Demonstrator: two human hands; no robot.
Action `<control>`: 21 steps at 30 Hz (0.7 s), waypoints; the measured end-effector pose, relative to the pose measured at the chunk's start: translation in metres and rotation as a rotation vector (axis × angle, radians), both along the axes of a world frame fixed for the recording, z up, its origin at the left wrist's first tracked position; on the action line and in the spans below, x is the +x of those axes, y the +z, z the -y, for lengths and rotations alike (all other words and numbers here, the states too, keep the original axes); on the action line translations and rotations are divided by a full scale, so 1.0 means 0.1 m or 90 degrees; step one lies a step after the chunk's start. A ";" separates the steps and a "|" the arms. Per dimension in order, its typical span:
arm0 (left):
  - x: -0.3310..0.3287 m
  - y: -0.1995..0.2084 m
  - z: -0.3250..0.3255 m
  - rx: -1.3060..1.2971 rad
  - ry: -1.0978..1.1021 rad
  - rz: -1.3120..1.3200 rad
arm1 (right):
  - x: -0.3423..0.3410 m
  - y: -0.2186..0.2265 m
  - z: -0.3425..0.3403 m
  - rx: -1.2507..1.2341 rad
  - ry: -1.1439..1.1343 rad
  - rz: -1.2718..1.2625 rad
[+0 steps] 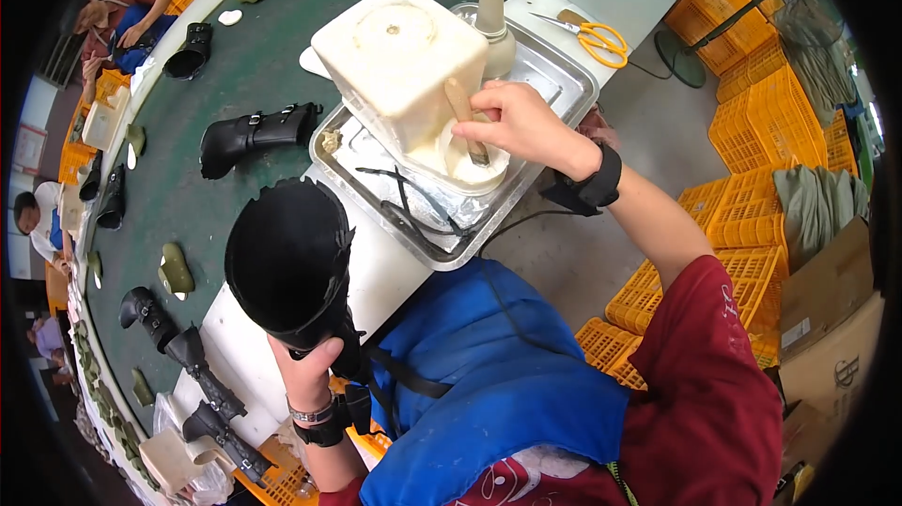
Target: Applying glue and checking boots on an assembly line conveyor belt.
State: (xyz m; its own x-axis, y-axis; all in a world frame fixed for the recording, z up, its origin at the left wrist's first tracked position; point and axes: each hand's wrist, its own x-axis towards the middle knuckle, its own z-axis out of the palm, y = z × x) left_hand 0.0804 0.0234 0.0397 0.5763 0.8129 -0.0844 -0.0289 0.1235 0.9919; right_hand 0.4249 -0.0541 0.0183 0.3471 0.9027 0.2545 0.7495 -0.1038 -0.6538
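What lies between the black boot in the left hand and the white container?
In the head view: white table, the near rim of a metal tray, and dark strips inside.

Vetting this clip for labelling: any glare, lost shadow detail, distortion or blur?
Head view: bright reflections on the metal tray; head view: inside of the black boot sinks to near-black; head view: the green work surface's pale edge bows near the left rim, corners black; head view: right hand reasonably sharp, co-workers softer.
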 end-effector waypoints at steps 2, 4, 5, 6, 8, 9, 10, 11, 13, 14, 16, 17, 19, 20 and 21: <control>0.01 -0.02 -0.01 -0.018 -0.013 0.010 | 0.02 -0.01 0.02 -0.022 -0.008 -0.122; 0.02 -0.05 -0.03 -0.047 -0.040 0.027 | 0.02 0.00 0.07 -0.025 -0.010 -0.239; 0.03 -0.06 -0.04 -0.052 -0.047 0.031 | 0.00 0.02 0.10 0.056 -0.024 -0.313; 0.03 -0.07 -0.05 -0.063 -0.058 0.037 | -0.01 0.04 0.13 0.103 -0.068 -0.402; 0.05 -0.07 -0.05 -0.074 -0.071 0.042 | 0.02 0.14 0.27 0.103 -0.089 -0.382; 0.07 -0.07 -0.06 -0.095 -0.078 0.046 | 0.05 0.19 0.34 0.068 -0.138 -0.378; 0.09 -0.07 -0.05 -0.106 -0.083 0.058 | 0.06 0.21 0.37 0.069 -0.131 -0.388; 0.12 -0.09 -0.03 -0.118 -0.088 0.048 | 0.04 0.21 0.39 0.034 -0.158 -0.392; 0.22 -0.17 0.03 -0.175 -0.092 0.111 | 0.01 0.17 0.40 0.076 -0.165 -0.399; 0.24 -0.19 0.04 -0.184 -0.136 0.117 | -0.01 0.14 0.39 0.058 -0.183 -0.398; 0.25 -0.23 0.05 -0.201 -0.167 0.120 | -0.03 0.08 0.38 0.018 -0.171 -0.268; 0.24 -0.26 0.06 -0.225 -0.192 0.123 | -0.03 0.08 0.40 0.057 -0.130 -0.256; 0.19 -0.29 0.05 -0.245 -0.189 0.103 | 0.01 0.10 0.44 0.049 -0.146 -0.257; 0.17 -0.32 0.04 -0.283 -0.205 0.110 | 0.03 0.13 0.46 0.052 -0.142 -0.267; 0.15 -0.35 0.04 -0.321 -0.222 0.118 | 0.06 0.16 0.48 0.053 -0.137 -0.267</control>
State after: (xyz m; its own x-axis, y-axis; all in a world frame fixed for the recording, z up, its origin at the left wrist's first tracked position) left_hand 0.0949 0.0195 0.0046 0.8418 0.4611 -0.2806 -0.0683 0.6066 0.7921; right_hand 0.4308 -0.1019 0.0340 0.6124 0.7813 0.1202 0.3859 -0.1628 -0.9081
